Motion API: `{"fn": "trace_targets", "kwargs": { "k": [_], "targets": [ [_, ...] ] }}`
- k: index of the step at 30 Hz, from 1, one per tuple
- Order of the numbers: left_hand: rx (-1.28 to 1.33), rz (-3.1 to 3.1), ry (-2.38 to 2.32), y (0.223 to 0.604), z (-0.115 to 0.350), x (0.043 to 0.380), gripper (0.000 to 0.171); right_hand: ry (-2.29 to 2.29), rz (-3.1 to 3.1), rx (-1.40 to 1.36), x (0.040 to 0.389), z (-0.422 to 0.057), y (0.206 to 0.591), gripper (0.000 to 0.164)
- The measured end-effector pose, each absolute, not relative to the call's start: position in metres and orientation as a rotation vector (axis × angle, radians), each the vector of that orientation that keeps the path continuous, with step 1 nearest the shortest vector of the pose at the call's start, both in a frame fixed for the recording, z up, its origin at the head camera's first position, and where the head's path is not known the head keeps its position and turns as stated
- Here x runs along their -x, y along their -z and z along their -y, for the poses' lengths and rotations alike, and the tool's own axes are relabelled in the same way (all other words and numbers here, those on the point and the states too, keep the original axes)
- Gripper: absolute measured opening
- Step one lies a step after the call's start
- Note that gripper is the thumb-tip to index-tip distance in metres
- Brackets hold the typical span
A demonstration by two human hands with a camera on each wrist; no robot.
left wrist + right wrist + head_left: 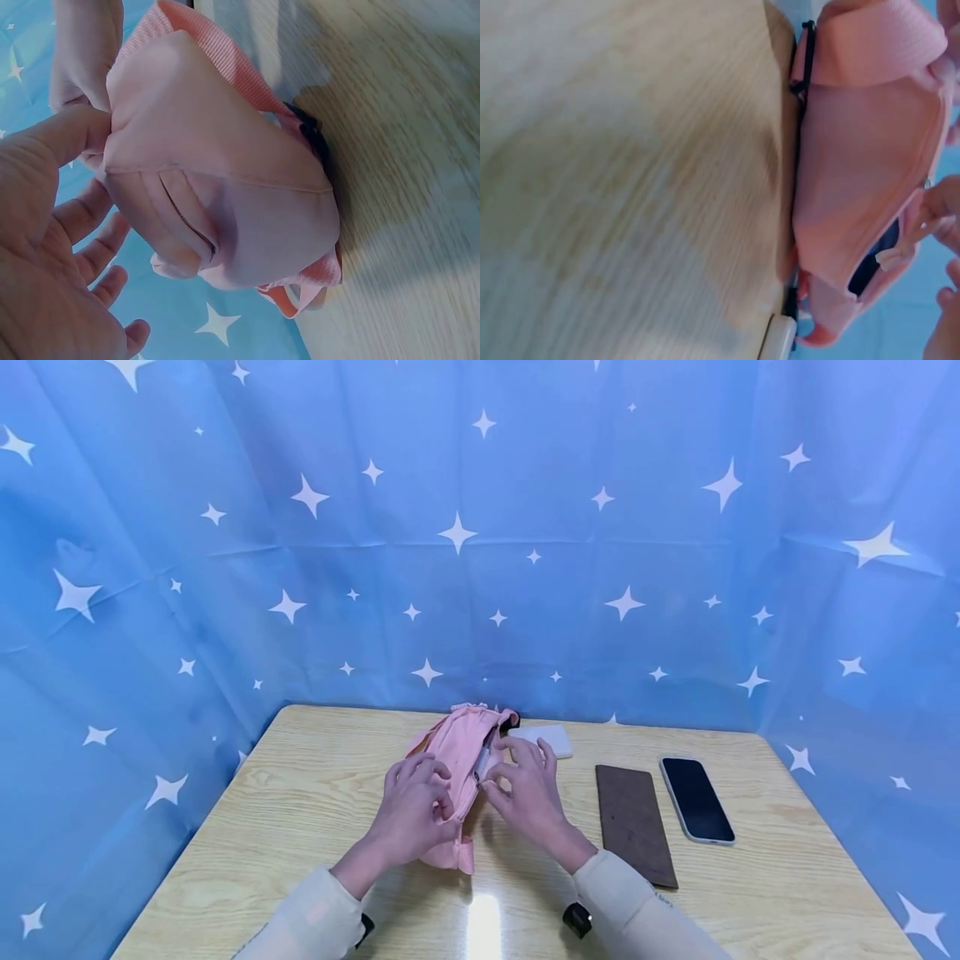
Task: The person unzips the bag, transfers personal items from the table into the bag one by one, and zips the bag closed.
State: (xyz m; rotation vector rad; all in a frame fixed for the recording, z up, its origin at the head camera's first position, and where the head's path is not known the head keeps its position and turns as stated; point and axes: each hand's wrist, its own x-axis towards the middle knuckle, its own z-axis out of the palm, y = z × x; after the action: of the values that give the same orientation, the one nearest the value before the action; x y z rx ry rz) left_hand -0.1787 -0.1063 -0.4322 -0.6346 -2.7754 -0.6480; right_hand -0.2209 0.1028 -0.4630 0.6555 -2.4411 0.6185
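Currently, a pink bag (pixel 463 735) sits on the wood-grained surface (pixel 300 793), between the two hands and reaching toward the far edge. On its near side, the left hand (pixel 411 810) pinches the bag's fabric between thumb and forefinger, while its remaining fingers, spread and gently bent, reach alongside the bag. Opposite it, the right hand (pixel 528 785) has its fingers grasping a small pale pull tab (pixel 891 258) beside the zip, which is parted along a stretch and shows a dark gap (pixel 874 259). A broad, ribbed pink strap (pixel 881 41) loops over one end of the bag, with a black buckle (pixel 804 64) next to it.

Just beyond the right hand lies a flat white item (pixel 557 740), partly hidden by that hand. Farther right, a brown, flat rectangular piece (pixel 636 827) lies near a phone (pixel 698 800) with a dark screen and a pale case; the two are apart. Behind everything hangs a blue curtain (pixel 540 643) patterned with white stars.
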Motion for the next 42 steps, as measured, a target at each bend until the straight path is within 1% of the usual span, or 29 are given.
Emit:
{"fn": "trace_targets", "kwargs": {
  "k": [9,13,19,31,36,42],
  "targets": [
    [0.643,2.776,0.654,0.431,0.111,0.178,0.032,-0.604,2.465,-0.546,0.238,-0.111,0.464,0.010],
    [0.631,2.809,0.670,0.432,0.114,0.178,0.033,-0.637,2.476,-0.552,0.239,-0.113,0.464,0.009],
    [0.601,2.850,0.638,0.428,0.110,0.182,0.025,-0.634,2.489,-0.562,0.240,-0.114,0.465,0.009],
    [0.505,2.936,0.426,0.414,0.073,0.213,0.043,-0.733,2.489,-0.585,0.237,-0.114,0.461,0.012],
    [0.493,2.952,0.374,0.415,0.060,0.222,0.043,-0.757,2.484,-0.587,0.236,-0.117,0.461,0.013],
    [0.510,2.934,0.323,0.419,0.055,0.226,0.039,-0.758,2.490,-0.601,0.235,-0.121,0.463,0.010]
  ]
}}
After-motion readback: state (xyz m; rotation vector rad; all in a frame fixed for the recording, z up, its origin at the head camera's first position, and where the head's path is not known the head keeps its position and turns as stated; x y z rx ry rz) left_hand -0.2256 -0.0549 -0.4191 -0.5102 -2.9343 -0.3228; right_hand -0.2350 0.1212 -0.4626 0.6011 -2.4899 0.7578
